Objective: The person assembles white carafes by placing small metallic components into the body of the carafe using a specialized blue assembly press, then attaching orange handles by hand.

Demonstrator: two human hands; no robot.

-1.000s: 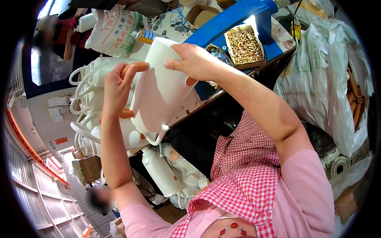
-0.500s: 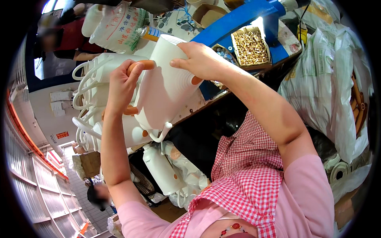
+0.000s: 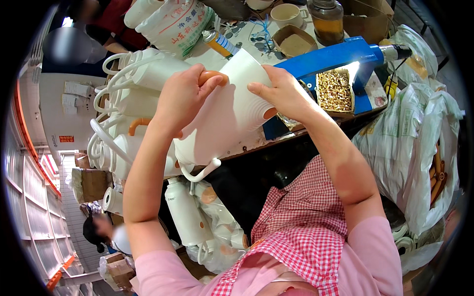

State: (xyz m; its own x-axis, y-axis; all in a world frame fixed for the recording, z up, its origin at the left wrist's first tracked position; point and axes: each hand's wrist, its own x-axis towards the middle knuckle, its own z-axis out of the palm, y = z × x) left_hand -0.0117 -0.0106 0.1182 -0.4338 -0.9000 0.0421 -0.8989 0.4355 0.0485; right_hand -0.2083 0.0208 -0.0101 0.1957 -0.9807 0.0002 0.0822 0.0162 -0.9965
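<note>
A tapered white vessel [image 3: 224,116] is tilted at the near edge of a counter [image 3: 242,35], and we cannot tell whether it rests there. Our left hand [image 3: 181,96] wraps its fingers tightly around an orange-brown handle [image 3: 213,78] at the vessel's side. Our right hand [image 3: 285,93] grasps the upper right end, thumb flat on the outer wall, the other fingers partly hidden around the edge. The wall is smooth and matte, breaking into fine ridged rings below the right hand; a curved, glossy white tube [image 3: 200,172] juts from the lower end.

The counter is pale and speckled with grey. Beyond the right hand, an open cardboard box [image 3: 335,91] brims with small, shiny brass-coloured fasteners, beside a thick blue machine arm [image 3: 321,59]. Farther back are a ragged-edged cardboard tray [image 3: 295,43], a cream cup [image 3: 287,16] and a glass jar [image 3: 326,22] with amber contents. To the left we find piled white vessels [image 3: 129,116] with looped handles.

Around us, a crinkled, translucent plastic sack [image 3: 410,143] bulges at the right, showing brown curved pieces [image 3: 437,172]. At the far left stands a ribbed metal wall [image 3: 37,212].
</note>
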